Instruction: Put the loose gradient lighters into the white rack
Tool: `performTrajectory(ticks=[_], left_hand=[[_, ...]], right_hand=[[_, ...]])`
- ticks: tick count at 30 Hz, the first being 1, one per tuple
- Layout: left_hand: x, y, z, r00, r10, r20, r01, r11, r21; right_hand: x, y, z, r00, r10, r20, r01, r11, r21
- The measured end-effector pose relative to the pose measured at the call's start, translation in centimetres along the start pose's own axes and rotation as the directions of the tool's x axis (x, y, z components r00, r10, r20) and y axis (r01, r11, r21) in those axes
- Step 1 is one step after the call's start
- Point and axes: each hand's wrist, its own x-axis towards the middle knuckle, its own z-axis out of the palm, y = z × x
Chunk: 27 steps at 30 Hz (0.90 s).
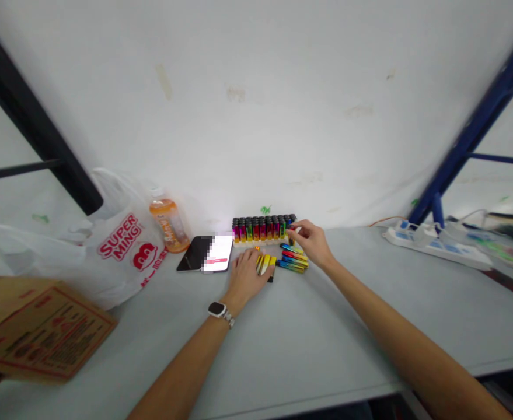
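Note:
Rows of colourful lighters with black tops (262, 229) stand upright in a pale tray against the wall. At the right end of these rows, the fingertips of my right hand (309, 238) are pinched together at a dark lighter. My left hand (248, 273) lies palm down over yellow lighters (267, 265) on the table, its fingers partly bent; what it may hold is hidden. Between my hands, several blue, red and yellow lighters (293, 258) lie flat in a stack.
A tablet (195, 254), an orange drink bottle (170, 226), a white plastic bag (127, 251) and a cardboard box (41, 329) stand to the left. Right are a white power strip (435, 246) and a blue metal post (475, 122).

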Motion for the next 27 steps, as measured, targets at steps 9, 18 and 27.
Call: performTrajectory(ticks=[9,18,27], left_hand=[[0.0,0.1,-0.3,0.999,-0.025,0.027,0.025,1.000,-0.007],[0.0,0.2,-0.2,0.999,-0.023,0.034,0.023,1.000,0.000],[0.0,-0.1,0.0,1.000,-0.020,0.022,0.020,1.000,-0.002]], right_hand=[[4.3,3.4,-0.9,0.989,-0.039,0.145,0.052,0.995,-0.089],[5.4,4.3,-0.9,0.969,-0.088,0.233,0.125,0.981,-0.149],[5.5,4.2,-0.6,0.968,-0.090,0.235,0.153,0.951,-0.269]])
